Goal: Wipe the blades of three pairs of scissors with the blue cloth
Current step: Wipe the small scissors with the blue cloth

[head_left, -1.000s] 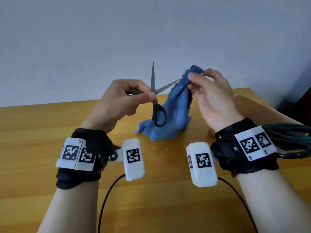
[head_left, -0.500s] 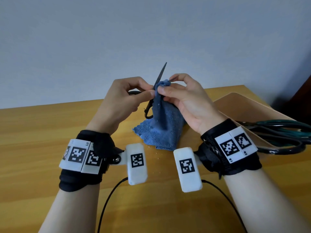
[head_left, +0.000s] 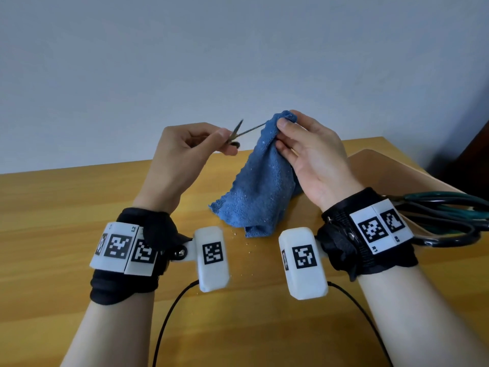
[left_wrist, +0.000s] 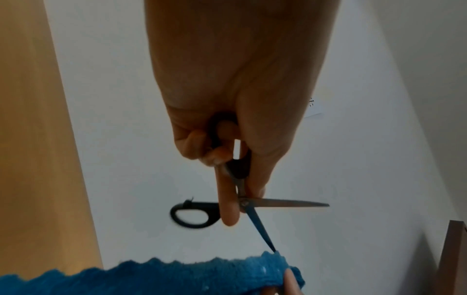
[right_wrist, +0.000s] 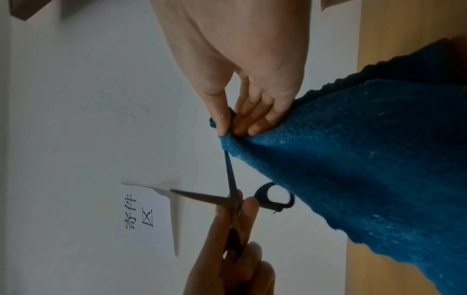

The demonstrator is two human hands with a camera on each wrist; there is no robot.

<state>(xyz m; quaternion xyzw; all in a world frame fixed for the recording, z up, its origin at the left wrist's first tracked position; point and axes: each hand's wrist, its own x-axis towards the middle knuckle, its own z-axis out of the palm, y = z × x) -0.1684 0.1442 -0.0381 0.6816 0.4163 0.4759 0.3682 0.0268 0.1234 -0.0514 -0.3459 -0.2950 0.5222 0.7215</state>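
My left hand point(head_left: 185, 152) grips small black-handled scissors point(head_left: 235, 136) by one handle loop, blades spread apart above the table. In the left wrist view the scissors point(left_wrist: 242, 201) show one blade pointing right and the other running down to the blue cloth point(left_wrist: 177, 277). My right hand point(head_left: 304, 149) pinches the top of the blue cloth point(head_left: 259, 192) between thumb and fingers around that blade's tip; the cloth's lower end drapes onto the table. The right wrist view shows the right hand point(right_wrist: 235, 119) pinching the cloth point(right_wrist: 353, 159) over the blade of the scissors point(right_wrist: 232, 191).
Two larger pairs of scissors, green-handled point(head_left: 444, 205) and black-handled point(head_left: 449, 239), lie at the right on a wooden board point(head_left: 383, 168). Crumbs point(head_left: 246, 242) dot the wooden table point(head_left: 66, 207). A pale wall stands behind, with a paper label point(right_wrist: 144, 217) on it.
My right hand has slid the cloth along the blade out to its tip, up and to the right. The scissors have tilted, with the blades now pointing right.
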